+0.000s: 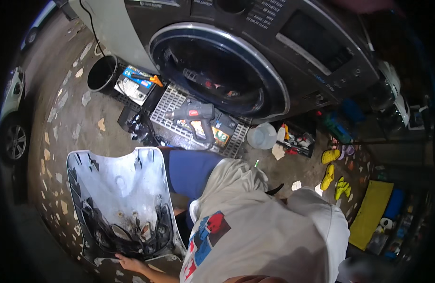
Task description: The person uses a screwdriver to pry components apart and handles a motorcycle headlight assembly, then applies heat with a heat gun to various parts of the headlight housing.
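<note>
A large curved plastic panel (125, 181), like a scooter body panel, leans tilted at my left side. Its inner face is whitish, with black, grimy mouldings and openings toward the lower end. My left hand (127, 263) grips the panel's lower edge, fingertips at the rim. My right sleeve (316, 221) shows beside my torso, but I cannot make out the right hand. Beyond my blue-clad leg (191, 170), a dark heat gun (196, 115) with a red label lies on a grey plastic grid (168, 101).
A dark front-loading washing machine (217, 70) stands ahead. Near it are a black bucket (102, 74), a battery (135, 85) with an orange-handled tool, a tub of water (262, 136) and a tool box (297, 141). Yellow clogs (327, 177) lie at right; cars (14, 118) stand far left.
</note>
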Available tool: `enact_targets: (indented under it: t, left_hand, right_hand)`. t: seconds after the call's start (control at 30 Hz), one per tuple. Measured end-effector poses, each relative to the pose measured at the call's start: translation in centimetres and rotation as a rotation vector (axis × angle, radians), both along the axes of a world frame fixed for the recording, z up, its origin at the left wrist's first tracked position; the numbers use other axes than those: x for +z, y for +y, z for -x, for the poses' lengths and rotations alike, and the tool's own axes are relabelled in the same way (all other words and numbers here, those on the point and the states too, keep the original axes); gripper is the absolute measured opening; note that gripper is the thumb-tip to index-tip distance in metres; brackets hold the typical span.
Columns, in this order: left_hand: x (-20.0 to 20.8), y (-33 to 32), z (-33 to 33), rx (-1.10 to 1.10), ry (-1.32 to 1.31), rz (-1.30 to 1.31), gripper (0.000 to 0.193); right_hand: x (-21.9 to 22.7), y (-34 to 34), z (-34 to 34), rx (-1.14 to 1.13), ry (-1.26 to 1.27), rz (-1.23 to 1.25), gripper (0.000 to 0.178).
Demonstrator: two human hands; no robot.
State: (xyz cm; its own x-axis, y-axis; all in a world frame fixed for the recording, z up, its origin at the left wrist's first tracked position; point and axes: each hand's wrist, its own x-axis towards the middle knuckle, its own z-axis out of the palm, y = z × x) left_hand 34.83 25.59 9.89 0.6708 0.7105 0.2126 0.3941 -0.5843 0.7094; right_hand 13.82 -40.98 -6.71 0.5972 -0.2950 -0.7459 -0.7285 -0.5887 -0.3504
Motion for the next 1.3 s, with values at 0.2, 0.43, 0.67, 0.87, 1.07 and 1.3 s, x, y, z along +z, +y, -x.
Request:
enact_targets:
  t: [0.2,0.43,0.67,0.87,1.07,1.3]
  left_hand:
    - [-0.3,1.5,0.6,-0.019,0.112,-0.053,0.075]
    - [-0.8,0.8,-0.2,-0.074,0.022,-0.122,0.078]
    - [2.2,-1.7,-0.4,-0.053,0.045,-0.065,0.077]
    - [3.2,-3.1,0.3,-0.091,-0.061,-0.148,0.087]
    - [4.3,-7.7,-2.5,-0.052,-0.097,-0.040,0.090]
    - [7.6,-7.6,-3.6,0.069,-0.065,0.083,0.087]
  right_hand:
    - [-0.6,0.8,0.2,-0.045,-0.018,0.012,0.032]
    - [-2.5,-0.2,3.4,-0.256,-0.182,0.164,0.033]
    - [-2.7,-15.5,2.6,-0.258,-0.001,0.657,0.035]
    - [-4.0,-24.2,3.8,-0.365,0.106,0.682,0.042]
    - [-10.2,-27.3,8.8,-0.521,0.473,0.289,0.056]
    - [-17.8,-28.0,8.0,-0.421,0.428,0.154,0.063]
